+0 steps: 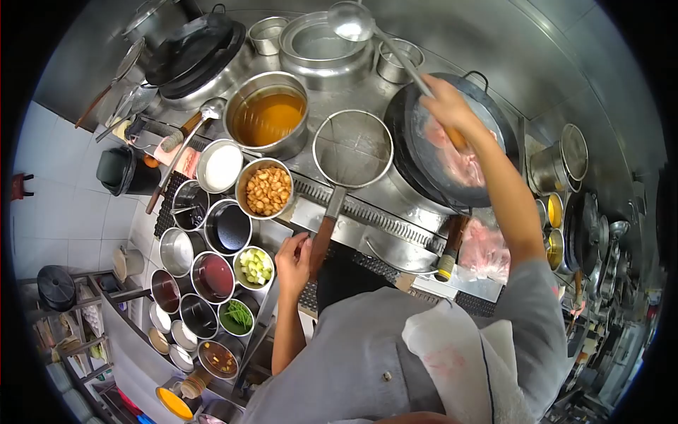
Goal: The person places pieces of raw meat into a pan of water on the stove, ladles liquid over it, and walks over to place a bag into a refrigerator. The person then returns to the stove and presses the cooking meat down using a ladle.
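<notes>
Pink meat [462,168] lies in the wok [429,169] over on the person's right, pale and raw-looking to me. The right hand [446,104] has its fingers clamped round the ladle [404,61], whose bowl points up and away, over by the round metal pot [318,66], while the wooden end of its handle angles down in front of the meat. I'd judge the step in hand to be tending that meat, with the bowl held clear of it. The left hand [292,261] has its fingers curled in, just beside the wooden handle of the strainer [351,150]; whether they grip it I can't tell from here. As I see it, working the meat calls for a turn of the right wrist to swing the bowl down, and using the strainer would call for a sure left grip
</notes>
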Demonstrator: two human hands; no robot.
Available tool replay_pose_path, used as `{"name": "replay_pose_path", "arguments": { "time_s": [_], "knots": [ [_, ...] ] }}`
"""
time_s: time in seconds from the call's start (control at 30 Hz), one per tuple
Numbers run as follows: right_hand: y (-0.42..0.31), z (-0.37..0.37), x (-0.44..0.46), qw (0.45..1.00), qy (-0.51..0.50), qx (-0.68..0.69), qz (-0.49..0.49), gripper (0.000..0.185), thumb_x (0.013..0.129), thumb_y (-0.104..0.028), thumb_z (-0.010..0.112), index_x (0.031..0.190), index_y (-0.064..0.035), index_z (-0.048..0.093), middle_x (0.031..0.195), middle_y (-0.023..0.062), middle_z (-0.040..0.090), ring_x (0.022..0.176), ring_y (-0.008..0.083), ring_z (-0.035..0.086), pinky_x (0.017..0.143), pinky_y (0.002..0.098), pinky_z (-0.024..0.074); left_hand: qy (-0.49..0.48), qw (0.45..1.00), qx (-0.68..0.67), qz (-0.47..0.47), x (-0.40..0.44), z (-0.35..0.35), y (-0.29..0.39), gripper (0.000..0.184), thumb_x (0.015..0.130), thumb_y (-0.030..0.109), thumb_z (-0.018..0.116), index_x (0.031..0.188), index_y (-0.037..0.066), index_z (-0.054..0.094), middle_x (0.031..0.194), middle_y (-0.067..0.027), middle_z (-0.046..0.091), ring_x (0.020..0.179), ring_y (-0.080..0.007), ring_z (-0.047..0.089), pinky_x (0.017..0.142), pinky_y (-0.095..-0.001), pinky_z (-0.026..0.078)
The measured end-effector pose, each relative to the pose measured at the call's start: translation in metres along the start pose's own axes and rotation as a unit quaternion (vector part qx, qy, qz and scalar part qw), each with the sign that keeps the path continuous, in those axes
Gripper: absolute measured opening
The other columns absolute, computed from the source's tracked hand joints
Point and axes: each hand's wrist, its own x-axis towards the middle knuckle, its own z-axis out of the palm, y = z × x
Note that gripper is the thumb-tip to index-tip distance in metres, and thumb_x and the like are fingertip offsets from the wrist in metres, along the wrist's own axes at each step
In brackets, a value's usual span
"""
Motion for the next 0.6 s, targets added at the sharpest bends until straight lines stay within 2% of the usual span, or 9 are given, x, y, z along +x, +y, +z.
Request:
{"name": "replay_pose_path", "arguments": {
  "time_s": [0.03, 0.13, 0.23, 0.3, 0.37, 0.4, 0.43, 0.47, 0.6],
  "knots": [
    [0.000, 0.022, 0.047, 0.989, -0.076, 0.013, 0.128, 0.048, 0.076, -0.011, 0.055, 0.122, -0.0019, 0.050, 0.100, 0.0239, 0.062, 0.094, 0.0386, 0.061, 0.081, 0.0440, 0.0464, 0.022, 1.000, 0.002, -0.004, -0.001, -0.007, -0.006, 0.017, 0.086, 0.011, 0.062, 0.097, -0.001, 0.064, 0.073, -0.0106, 0.057, 0.062, -0.0182, 0.054, 0.056, -0.0288, 0.043],
    [-0.017, 0.082, 0.137, 0.973, -0.064, -0.204, 0.090, 0.038, 0.078, -0.008, 0.050, 0.114, 0.0006, 0.056, 0.092, 0.0220, 0.065, 0.088, 0.0331, 0.065, 0.076, 0.0423, 0.0504, 0.084, 0.993, -0.002, -0.082, -0.017, -0.030, -0.017, 0.018, 0.086, 0.011, 0.062, 0.098, -0.003, 0.064, 0.071, -0.0077, 0.055, 0.062, -0.0141, 0.050, 0.059, -0.0272, 0.042],
    [-0.030, 0.135, 0.191, 0.963, -0.098, -0.201, 0.151, 0.033, 0.081, -0.009, 0.052, 0.111, -0.0007, 0.061, 0.116, 0.0185, 0.060, 0.106, 0.0331, 0.059, 0.088, 0.0414, 0.0487, 0.138, 0.981, -0.038, -0.132, -0.035, -0.049, -0.019, 0.021, 0.087, 0.012, 0.062, 0.098, -0.006, 0.063, 0.074, -0.0048, 0.058, 0.067, -0.0099, 0.050, 0.062, -0.0248, 0.042],
    [-0.026, 0.170, 0.223, 0.966, -0.128, -0.074, 0.212, 0.031, 0.080, -0.006, 0.052, 0.109, -0.0003, 0.063, 0.113, 0.0206, 0.061, 0.100, 0.0307, 0.063, 0.082, 0.0415, 0.0513, 0.156, 0.969, -0.082, -0.171, -0.049, -0.058, -0.025, 0.021, 0.087, 0.012, 0.062, 0.098, -0.006, 0.063, 0.077, -0.0030, 0.059, 0.069, -0.0082, 0.049, 0.064, -0.0236, 0.042],
    [-0.007, 0.181, 0.251, 0.947, -0.177, 0.051, 0.265, 0.020, 0.077, -0.001, 0.052, 0.095, 0.0006, 0.063, 0.093, 0.0190, 0.064, 0.080, 0.0274, 0.065, 0.068, 0.0398, 0.0546, 0.170, 0.965, -0.095, -0.178, -0.058, -0.062, -0.028, 0.020, 0.087, 0.012, 0.062, 0.098, -0.005, 0.063, 0.076, -0.0021, 0.058, 0.069, -0.0080, 0.049, 0.063, -0.0234, 0.042],
    [0.022, 0.190, 0.259, 0.824, -0.177, 0.444, 0.305, 0.012, 0.078, 0.000, 0.052, 0.088, 0.0035, 0.058, 0.084, 0.0159, 0.061, 0.069, 0.0237, 0.062, 0.061, 0.0355, 0.0541, 0.150, 0.967, -0.088, -0.187, -0.060, -0.064, -0.028, 0.021, 0.088, 0.012, 0.061, 0.101, -0.005, 0.063, 0.078, -0.0018, 0.058, 0.070, -0.0079, 0.051, 0.064, -0.0224, 0.043],
    [0.021, 0.181, 0.256, 0.560, -0.148, 0.760, 0.293, 0.007, 0.079, 0.000, 0.052, 0.082, 0.0064, 0.053, 0.075, 0.0129, 0.057, 0.057, 0.0200, 0.058, 0.055, 0.0312, 0.0537, 0.129, 0.969, -0.082, -0.196, -0.058, -0.063, -0.028, 0.022, 0.090, 0.013, 0.059, 0.104, -0.004, 0.062, 0.079, -0.0015, 0.058, 0.071, -0.0077, 0.053, 0.066, -0.0215, 0.043],
    [0.017, 0.173, 0.260, 0.478, -0.091, 0.798, 0.357, 0.009, 0.080, 0.001, 0.052, 0.076, 0.0040, 0.044, 0.067, 0.0076, 0.048, 0.050, 0.0145, 0.051, 0.049, 0.0227, 0.0512, 0.124, 0.968, -0.093, -0.197, -0.055, -0.061, -0.028, 0.022, 0.090, 0.013, 0.060, 0.104, -0.004, 0.062, 0.079, -0.0013, 0.058, 0.071, -0.0076, 0.053, 0.065, -0.0213, 0.043],
    [0.016, 0.115, 0.233, 0.370, -0.175, 0.839, 0.358, 0.013, 0.083, -0.001, 0.051, 0.084, 0.0077, 0.041, 0.067, 0.0076, 0.049, 0.051, 0.0135, 0.053, 0.045, 0.0222, 0.0513, 0.076, 0.981, -0.094, -0.149, -0.031, -0.052, -0.025, 0.022, 0.089, 0.014, 0.061, 0.102, -0.004, 0.062, 0.078, -0.0003, 0.058, 0.071, -0.0076, 0.052, 0.065, -0.0211, 0.042]
  ]
}}
